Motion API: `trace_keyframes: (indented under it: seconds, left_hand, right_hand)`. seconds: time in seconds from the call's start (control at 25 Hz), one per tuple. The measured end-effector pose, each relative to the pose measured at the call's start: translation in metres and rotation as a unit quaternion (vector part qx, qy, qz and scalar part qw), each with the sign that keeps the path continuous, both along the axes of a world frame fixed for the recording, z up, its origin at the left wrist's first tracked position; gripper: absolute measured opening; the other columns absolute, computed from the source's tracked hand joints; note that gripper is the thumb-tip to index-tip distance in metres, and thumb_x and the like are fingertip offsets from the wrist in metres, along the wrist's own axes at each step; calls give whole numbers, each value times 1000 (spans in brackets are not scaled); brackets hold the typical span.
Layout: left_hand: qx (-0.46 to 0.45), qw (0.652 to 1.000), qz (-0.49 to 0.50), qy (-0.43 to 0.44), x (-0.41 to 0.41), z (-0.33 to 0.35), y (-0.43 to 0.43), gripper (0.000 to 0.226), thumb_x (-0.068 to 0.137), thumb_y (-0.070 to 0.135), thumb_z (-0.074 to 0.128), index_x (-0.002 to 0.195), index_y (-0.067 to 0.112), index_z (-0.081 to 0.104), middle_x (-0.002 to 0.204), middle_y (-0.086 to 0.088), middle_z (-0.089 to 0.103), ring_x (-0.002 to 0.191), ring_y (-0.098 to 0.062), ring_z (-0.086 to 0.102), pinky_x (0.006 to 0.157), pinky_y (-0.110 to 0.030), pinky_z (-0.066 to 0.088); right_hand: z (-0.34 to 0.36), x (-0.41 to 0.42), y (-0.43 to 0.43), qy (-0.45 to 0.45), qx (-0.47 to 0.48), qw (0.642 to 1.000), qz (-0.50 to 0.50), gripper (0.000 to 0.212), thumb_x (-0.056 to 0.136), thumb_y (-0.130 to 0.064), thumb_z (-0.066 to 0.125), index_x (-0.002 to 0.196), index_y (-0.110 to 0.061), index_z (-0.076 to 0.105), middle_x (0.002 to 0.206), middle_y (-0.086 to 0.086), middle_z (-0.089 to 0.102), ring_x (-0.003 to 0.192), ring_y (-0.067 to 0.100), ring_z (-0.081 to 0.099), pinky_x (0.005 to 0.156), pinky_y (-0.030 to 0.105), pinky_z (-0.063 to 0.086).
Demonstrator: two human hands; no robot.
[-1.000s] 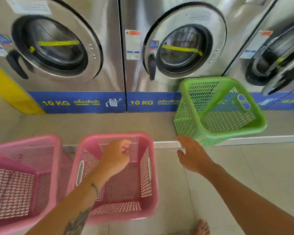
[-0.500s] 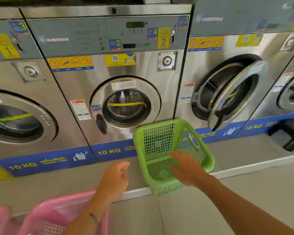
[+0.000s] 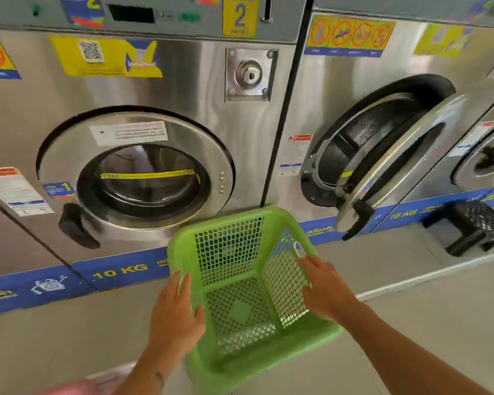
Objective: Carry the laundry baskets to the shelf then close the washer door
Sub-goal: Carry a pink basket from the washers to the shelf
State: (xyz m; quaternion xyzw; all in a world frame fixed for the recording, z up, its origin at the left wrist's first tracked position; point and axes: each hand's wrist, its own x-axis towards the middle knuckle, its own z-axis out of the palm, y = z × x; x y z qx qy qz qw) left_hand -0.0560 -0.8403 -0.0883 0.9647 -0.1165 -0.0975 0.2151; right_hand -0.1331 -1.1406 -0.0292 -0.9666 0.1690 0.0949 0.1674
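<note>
A green mesh laundry basket (image 3: 240,252) sits tilted toward me on the raised ledge in front of the washers. My left hand (image 3: 174,312) clasps its left rim, fingers outside and thumb inside. My right hand (image 3: 325,286) lies over the right rim, with the fingers inside near the handle slot. To the right, the washer door (image 3: 397,166) hangs half open, showing the steel drum behind it. A blurred pink basket (image 3: 97,383) shows at the bottom left edge.
A shut 10 kg washer (image 3: 143,178) stands directly behind the green basket. A black mesh stool or crate (image 3: 474,226) sits on the ledge under the far right machine. The ledge's white edge (image 3: 411,280) runs across, with grey floor tiles below.
The view has moved closer and to the right. My left hand left the pink basket and reached the green basket's left rim. My right hand shifted onto its right rim.
</note>
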Motion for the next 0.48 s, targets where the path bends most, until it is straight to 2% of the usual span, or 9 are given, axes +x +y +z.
trace_keyframes:
  seconds: [0.12,0.2,0.28,0.36,0.48]
  left_hand:
    - [75,997,-29,-2,16,-43,-10,83,72,31,63,147,10,35,157,-15,26,133,-40,36,103,-51,45]
    - [91,995,-26,2,18,-61,-15,86,63,24,66,143,3,40,153,-20,30,128,-44,37,95,-55,50]
    - [87,996,-4,0,13,-69,-21,89,57,12,67,140,-4,41,152,-27,26,132,-48,32,102,-56,44]
    - [86,996,15,-14,6,-80,-23,91,56,6,62,142,-5,36,154,-31,20,139,-49,25,110,-54,35]
    - [91,994,41,-34,2,-88,-22,94,59,8,55,149,2,28,159,-24,14,144,-42,19,112,-51,33]
  right_hand:
    - [-42,25,-27,9,-9,1000,-9,80,63,-17,46,142,-28,35,152,-3,38,132,30,43,105,44,41]
    - [-59,33,-34,5,-15,1000,-4,82,64,-13,46,145,-23,34,153,0,37,132,32,42,106,43,40]
    - [-69,41,-46,1,-29,1000,-13,84,70,-6,52,150,-18,28,156,6,31,134,35,35,109,45,36]
    - [-82,48,-62,17,-44,999,-12,91,71,-4,56,151,-24,20,160,3,19,136,37,28,107,50,37]
    - [-111,48,-75,33,-49,998,17,99,69,-1,58,151,-30,10,163,-4,-2,120,44,43,92,53,47]
